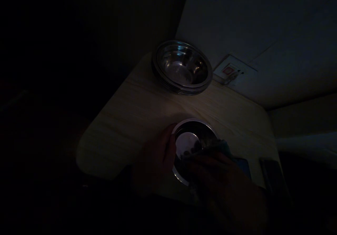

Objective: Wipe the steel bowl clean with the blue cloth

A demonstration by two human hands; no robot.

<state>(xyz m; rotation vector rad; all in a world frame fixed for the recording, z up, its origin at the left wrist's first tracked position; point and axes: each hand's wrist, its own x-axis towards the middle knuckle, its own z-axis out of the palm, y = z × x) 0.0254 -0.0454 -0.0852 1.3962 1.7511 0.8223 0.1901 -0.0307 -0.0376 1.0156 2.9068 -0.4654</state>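
The light is very dim. A shiny metal bowl is before me over the wooden tabletop. My left hand grips its left rim, fingers closed on the edge. My right hand reaches over the bowl's right side and presses a dark bluish-green cloth against its inside. The right fingers are partly lost in shadow. Further back stands a stack of metal bowls, one nested in another, apart from both hands.
A pale wall with a socket plate and red switch rises behind the wooden tabletop. A dark flat object, perhaps a phone, lies at the right edge. A bluish item shows beside my right hand.
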